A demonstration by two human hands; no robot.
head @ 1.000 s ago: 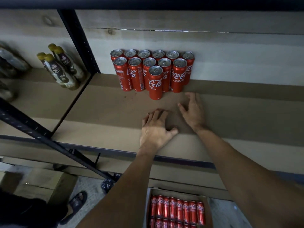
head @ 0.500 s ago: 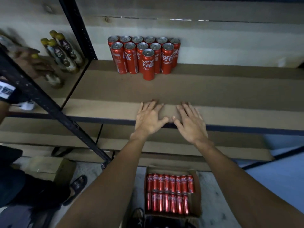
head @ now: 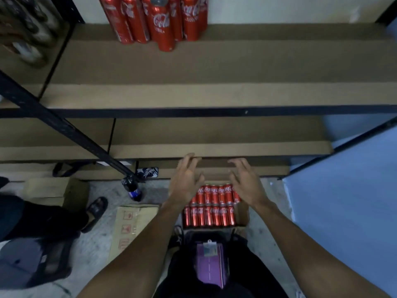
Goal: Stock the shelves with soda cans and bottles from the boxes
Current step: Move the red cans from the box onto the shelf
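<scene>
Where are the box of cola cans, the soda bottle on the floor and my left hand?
box of cola cans [head: 243,215]: head view, right cardboard wall.
soda bottle [head: 132,188]: head view, dark body.
left hand [head: 185,183]: head view, its back.

Upper shelf board [head: 236,67]: red cans [head: 160,24] clustered back left; bare board in front and to their right. Black diagonal brace [head: 64,127] crosses the left approach, ending by a dark bottle [head: 133,190] on the floor. Box of cans [head: 243,216] open from above; lowest shelf edge [head: 268,169] juts just behind it. Flattened carton [head: 131,229] lies left of the box.
</scene>
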